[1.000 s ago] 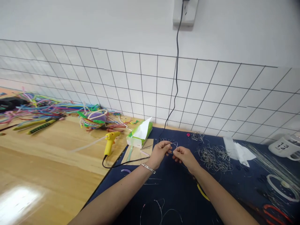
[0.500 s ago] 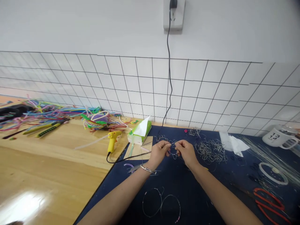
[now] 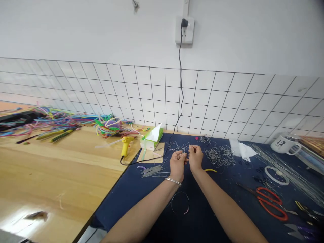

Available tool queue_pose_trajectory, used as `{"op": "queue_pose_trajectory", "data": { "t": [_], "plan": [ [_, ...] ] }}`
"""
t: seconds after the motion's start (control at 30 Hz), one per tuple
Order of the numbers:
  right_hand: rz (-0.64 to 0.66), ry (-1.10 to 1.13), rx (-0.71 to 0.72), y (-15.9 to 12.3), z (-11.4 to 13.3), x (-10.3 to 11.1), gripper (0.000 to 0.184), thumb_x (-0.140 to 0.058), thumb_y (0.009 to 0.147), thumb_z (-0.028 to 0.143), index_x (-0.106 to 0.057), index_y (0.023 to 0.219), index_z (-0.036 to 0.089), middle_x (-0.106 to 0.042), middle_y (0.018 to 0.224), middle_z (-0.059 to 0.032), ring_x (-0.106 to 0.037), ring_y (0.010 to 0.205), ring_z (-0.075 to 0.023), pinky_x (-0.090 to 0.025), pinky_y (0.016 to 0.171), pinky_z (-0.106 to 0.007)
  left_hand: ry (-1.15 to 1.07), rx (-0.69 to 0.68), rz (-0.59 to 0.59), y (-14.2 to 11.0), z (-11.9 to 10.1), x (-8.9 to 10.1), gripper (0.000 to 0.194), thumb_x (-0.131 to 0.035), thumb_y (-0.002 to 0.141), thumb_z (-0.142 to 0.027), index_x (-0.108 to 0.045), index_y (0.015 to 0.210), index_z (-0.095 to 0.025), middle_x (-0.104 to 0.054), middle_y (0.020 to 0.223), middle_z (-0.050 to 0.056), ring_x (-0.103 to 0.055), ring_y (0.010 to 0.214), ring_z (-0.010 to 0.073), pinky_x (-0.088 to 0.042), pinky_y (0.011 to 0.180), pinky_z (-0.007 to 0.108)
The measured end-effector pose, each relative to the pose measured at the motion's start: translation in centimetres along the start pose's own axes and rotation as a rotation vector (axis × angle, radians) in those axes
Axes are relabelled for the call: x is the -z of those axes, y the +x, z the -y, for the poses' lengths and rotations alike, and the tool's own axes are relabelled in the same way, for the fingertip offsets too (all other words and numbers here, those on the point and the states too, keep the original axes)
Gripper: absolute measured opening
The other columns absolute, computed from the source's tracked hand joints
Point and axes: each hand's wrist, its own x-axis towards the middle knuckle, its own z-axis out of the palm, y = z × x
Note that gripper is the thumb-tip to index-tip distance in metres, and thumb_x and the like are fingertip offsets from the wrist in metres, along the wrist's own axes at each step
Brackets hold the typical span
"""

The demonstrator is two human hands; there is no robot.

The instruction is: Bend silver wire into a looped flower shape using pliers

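Note:
My left hand and my right hand are close together above the dark blue mat. The fingers of both are pinched on a thin, bent metal wire. Part of this wire shows just beyond the fingertips; the rest is hidden by the hands. A metal bangle circles my left wrist. Nearer me, between my forearms, lies a thin wire loop with small pink beads. Beyond my hands is a loose curl of wire.
Wire tangles, red-handled scissors, a white ring and a mug lie to the right. Leftward are cut wires, a tissue pack, a yellow glue gun with its cord, and colourful pipe cleaners.
The hands have come nearer each other, and my left hand has turned more upright. My right hand sits slightly higher than the left. The camera view has shifted, showing more of the right side.

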Motion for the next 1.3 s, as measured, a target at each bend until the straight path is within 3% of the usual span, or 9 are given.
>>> {"op": "queue_pose_trajectory", "data": {
  "t": [0.1,0.23,0.53,0.63,0.77,1.03,1.1,1.2,1.3],
  "plan": [
    [-0.002,0.015,-0.008,0.0,-0.2,-0.3,0.039,-0.035,0.079,0.050,-0.052,0.093,0.018,-0.060,0.079,-0.0069,-0.054,0.070,-0.0166,-0.041,0.058,-0.027,-0.005,0.007,-0.038,0.0,0.6,-0.3,0.031,-0.060,0.070,-0.038,-0.050,0.087,-0.015,-0.055,0.066,-0.002,-0.052,0.051,0.0074,-0.039,0.045,0.018],
    [0.069,0.034,-0.027,0.4,-1.2,0.1,0.035,-0.039,0.078,0.051,-0.050,0.086,0.019,-0.061,0.079,-0.0061,-0.055,0.065,-0.0140,-0.040,0.050,-0.024,0.006,0.008,-0.042,1.1,0.3,0.8,0.033,-0.062,0.066,-0.041,-0.053,0.082,-0.014,-0.058,0.069,0.000,-0.051,0.051,0.0071,-0.035,0.042,0.017],
    [0.456,-0.073,-0.108,1.4,-3.1,2.4,0.030,-0.057,0.070,0.045,-0.052,0.065,0.016,-0.061,0.060,-0.0019,-0.051,0.046,-0.0076,-0.031,0.037,-0.016,0.025,0.006,0.007,3.6,0.0,3.2,0.034,-0.064,0.063,-0.042,-0.055,0.080,-0.013,-0.058,0.069,0.001,-0.046,0.047,0.0048,-0.033,0.042,0.016],
    [0.572,-0.135,-0.106,1.7,-2.7,3.4,0.030,-0.063,0.064,0.045,-0.056,0.066,0.015,-0.061,0.058,-0.0017,-0.051,0.046,-0.0085,-0.032,0.038,-0.017,0.052,0.026,0.053,3.7,0.3,3.4,0.033,-0.063,0.064,-0.042,-0.056,0.078,-0.012,-0.058,0.066,0.001,-0.045,0.045,0.0048,-0.031,0.040,0.016],
    [0.558,-0.198,-0.035,2.5,-2.5,3.9,0.032,-0.062,0.065,0.045,-0.060,0.081,0.017,-0.064,0.069,-0.0011,-0.053,0.052,-0.0087,-0.037,0.046,-0.019,0.106,0.043,0.110,3.9,0.5,3.8,0.031,-0.063,0.065,-0.041,-0.056,0.076,-0.013,-0.058,0.063,0.000,-0.042,0.040,0.0045,-0.028,0.037,0.016],
    [0.545,-0.402,-0.049,5.0,-4.6,1.9,0.034,-0.047,0.080,0.045,-0.061,0.075,0.015,-0.060,0.059,-0.0014,-0.048,0.045,-0.0077,-0.039,0.049,-0.022,0.238,0.011,0.109,4.7,0.8,4.2,0.023,-0.065,0.064,-0.035,-0.058,0.071,-0.014,-0.055,0.055,-0.002,-0.044,0.039,0.0057,-0.030,0.038,0.018],
    [0.573,-0.457,-0.060,6.3,-4.7,1.2,0.033,-0.044,0.083,0.043,-0.061,0.083,0.014,-0.061,0.070,-0.0036,-0.053,0.056,-0.0099,-0.043,0.056,-0.024,0.261,-0.013,0.085,5.2,0.2,4.6,0.023,-0.066,0.064,-0.034,-0.058,0.073,-0.014,-0.056,0.057,-0.001,-0.049,0.044,0.0080,-0.033,0.041,0.018],
    [0.631,-0.549,-0.086,8.7,-4.1,-0.5,0.032,-0.047,0.084,0.036,-0.050,0.109,0.016,-0.054,0.107,-0.0061,-0.054,0.089,-0.0153,-0.046,0.076,-0.036,0.272,-0.067,0.025,6.0,-1.3,6.0,0.028,-0.064,0.066,-0.034,-0.058,0.086,-0.016,-0.060,0.071,0.001,-0.055,0.058,0.0111,-0.039,0.048,0.020],
    [0.676,-0.653,-0.074,11.0,-3.2,-2.8,0.033,-0.047,0.084,0.035,-0.049,0.112,0.016,-0.051,0.111,-0.0068,-0.053,0.094,-0.0168,-0.045,0.079,-0.038,0.264,-0.118,-0.044,6.4,-2.5,7.7,0.030,-0.059,0.071,-0.035,-0.055,0.095,-0.017,-0.060,0.083,0.003,-0.056,0.064,0.0114,-0.041,0.051,0.020]
  ]
}}
